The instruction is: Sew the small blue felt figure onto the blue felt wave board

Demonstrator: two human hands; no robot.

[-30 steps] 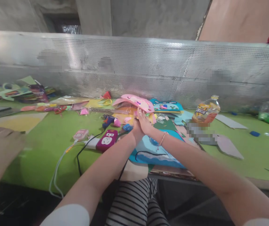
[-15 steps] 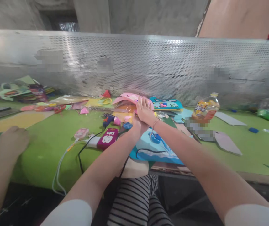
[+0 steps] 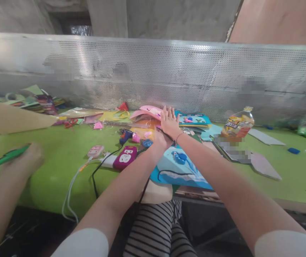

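My right hand (image 3: pixel 170 123) has its fingers stretched out and apart, reaching over the edge of a pink paper cutout (image 3: pixel 149 110) with a drawn face. Just below it is my left hand (image 3: pixel 161 138), close against the right wrist; its fingers are mostly hidden. Right of my fingers lies a blue decorated paper piece (image 3: pixel 195 119) with small coloured shapes. Under my forearms rests a light-blue sheet (image 3: pixel 174 167) carrying a raised blue shape (image 3: pixel 179 157). A blue glue gun (image 3: pixel 126 135) and small pink lumps (image 3: pixel 136 137) lie left of my hands.
A maroon power bank (image 3: pixel 125 158) with cables lies left of my arms. At far left, another person's hand (image 3: pixel 32 159) is near a green piece (image 3: pixel 7 157), below a raised beige sheet (image 3: pixel 14 116). A bottle (image 3: pixel 238 123) stands right. A perforated metal panel (image 3: pixel 153 75) backs the table.
My right hand's fingers have spread apart. The beige sheet at far left has risen off the table, and more of the green piece by the other person's hand shows. The view has shifted slightly.
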